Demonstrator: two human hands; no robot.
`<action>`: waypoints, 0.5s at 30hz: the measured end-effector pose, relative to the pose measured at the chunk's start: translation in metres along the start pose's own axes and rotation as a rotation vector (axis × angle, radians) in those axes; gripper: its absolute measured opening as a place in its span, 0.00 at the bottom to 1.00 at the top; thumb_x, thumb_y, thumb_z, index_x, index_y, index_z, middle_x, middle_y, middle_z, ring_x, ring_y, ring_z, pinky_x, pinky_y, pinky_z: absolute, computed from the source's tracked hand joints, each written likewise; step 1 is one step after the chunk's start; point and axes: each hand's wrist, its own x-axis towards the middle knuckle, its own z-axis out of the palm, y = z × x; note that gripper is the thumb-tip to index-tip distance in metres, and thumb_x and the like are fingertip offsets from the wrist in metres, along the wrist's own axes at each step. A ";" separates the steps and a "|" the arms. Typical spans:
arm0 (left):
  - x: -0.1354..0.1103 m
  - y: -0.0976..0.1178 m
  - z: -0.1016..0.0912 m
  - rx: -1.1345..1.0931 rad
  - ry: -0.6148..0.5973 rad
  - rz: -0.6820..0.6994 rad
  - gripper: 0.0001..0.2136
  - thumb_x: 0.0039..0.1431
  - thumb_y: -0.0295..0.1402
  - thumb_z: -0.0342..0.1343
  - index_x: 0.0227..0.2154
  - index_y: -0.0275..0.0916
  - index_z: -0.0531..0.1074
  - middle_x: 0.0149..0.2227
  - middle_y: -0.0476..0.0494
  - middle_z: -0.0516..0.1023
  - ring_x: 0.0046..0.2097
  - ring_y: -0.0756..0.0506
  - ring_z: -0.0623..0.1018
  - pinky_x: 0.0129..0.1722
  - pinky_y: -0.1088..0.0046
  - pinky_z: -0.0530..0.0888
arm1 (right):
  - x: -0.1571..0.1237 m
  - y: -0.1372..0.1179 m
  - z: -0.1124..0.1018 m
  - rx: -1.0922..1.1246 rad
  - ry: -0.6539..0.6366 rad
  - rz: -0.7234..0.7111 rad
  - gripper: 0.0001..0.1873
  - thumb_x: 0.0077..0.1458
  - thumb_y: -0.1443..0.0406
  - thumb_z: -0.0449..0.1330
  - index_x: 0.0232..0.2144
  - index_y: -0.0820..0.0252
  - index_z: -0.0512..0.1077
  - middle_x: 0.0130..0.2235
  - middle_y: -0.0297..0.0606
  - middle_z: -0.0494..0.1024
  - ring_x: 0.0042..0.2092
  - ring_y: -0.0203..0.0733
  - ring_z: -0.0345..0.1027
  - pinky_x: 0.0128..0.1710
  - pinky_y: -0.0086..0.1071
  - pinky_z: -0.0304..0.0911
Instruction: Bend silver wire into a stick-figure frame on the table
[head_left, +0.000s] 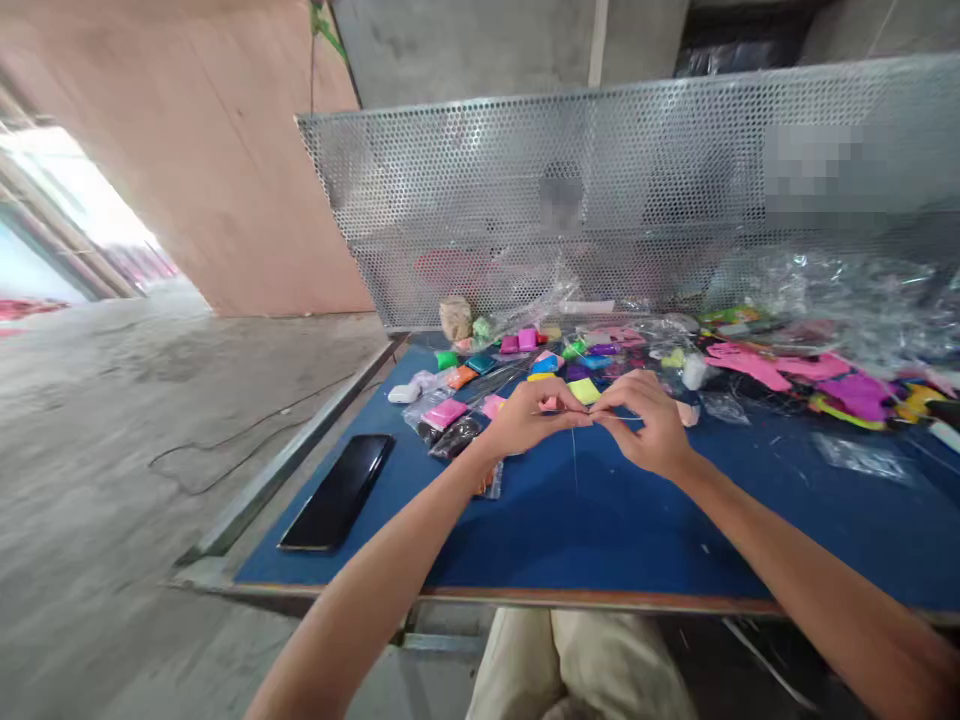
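My left hand (529, 418) and my right hand (646, 422) meet over the blue table (570, 530), fingertips pinched together around something thin. A fine thread or wire (574, 455) hangs down from between them; I cannot name it for sure. Just beyond my fingers lie several small packets of coloured clay (525, 365), pink, orange, green, yellow and purple, some in clear wrappers.
A black phone (337, 492) lies face up at the table's left. Pink and purple cut shapes (795, 372) and crumpled clear plastic bags (847, 290) fill the right back. A perforated metal screen (600, 190) stands behind the table. A cable (240, 440) runs across the concrete floor on the left.
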 end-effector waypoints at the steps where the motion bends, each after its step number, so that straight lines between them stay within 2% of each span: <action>1: 0.000 0.000 0.000 0.028 0.009 0.015 0.09 0.59 0.38 0.61 0.31 0.36 0.77 0.32 0.42 0.78 0.35 0.48 0.75 0.36 0.72 0.71 | 0.000 -0.001 0.000 -0.007 0.006 0.011 0.03 0.56 0.67 0.64 0.31 0.55 0.73 0.31 0.36 0.77 0.36 0.44 0.68 0.42 0.42 0.58; 6: -0.002 -0.002 0.002 0.197 0.106 0.121 0.06 0.59 0.35 0.60 0.31 0.38 0.77 0.33 0.42 0.80 0.38 0.47 0.76 0.40 0.70 0.72 | 0.002 -0.010 0.005 0.042 0.053 0.171 0.07 0.59 0.65 0.62 0.27 0.55 0.71 0.30 0.35 0.76 0.35 0.44 0.67 0.41 0.42 0.59; 9: -0.005 -0.005 0.004 0.296 0.178 0.192 0.05 0.59 0.33 0.59 0.30 0.40 0.78 0.32 0.44 0.80 0.36 0.47 0.77 0.39 0.70 0.72 | 0.003 -0.014 0.008 0.096 0.072 0.273 0.10 0.60 0.62 0.60 0.26 0.56 0.70 0.28 0.35 0.74 0.34 0.43 0.67 0.39 0.40 0.60; 12: -0.006 -0.008 0.005 0.348 0.204 0.198 0.05 0.60 0.33 0.58 0.32 0.41 0.78 0.32 0.45 0.80 0.36 0.47 0.77 0.39 0.71 0.73 | 0.003 -0.011 0.009 0.106 0.073 0.273 0.09 0.60 0.62 0.60 0.28 0.55 0.72 0.30 0.35 0.75 0.35 0.44 0.68 0.39 0.40 0.61; 15: -0.008 -0.011 0.004 0.361 0.170 0.129 0.05 0.60 0.34 0.58 0.34 0.41 0.78 0.33 0.45 0.80 0.36 0.48 0.78 0.38 0.73 0.73 | 0.002 -0.004 0.005 0.064 0.007 0.199 0.04 0.59 0.62 0.63 0.32 0.54 0.75 0.31 0.35 0.78 0.35 0.43 0.68 0.41 0.40 0.60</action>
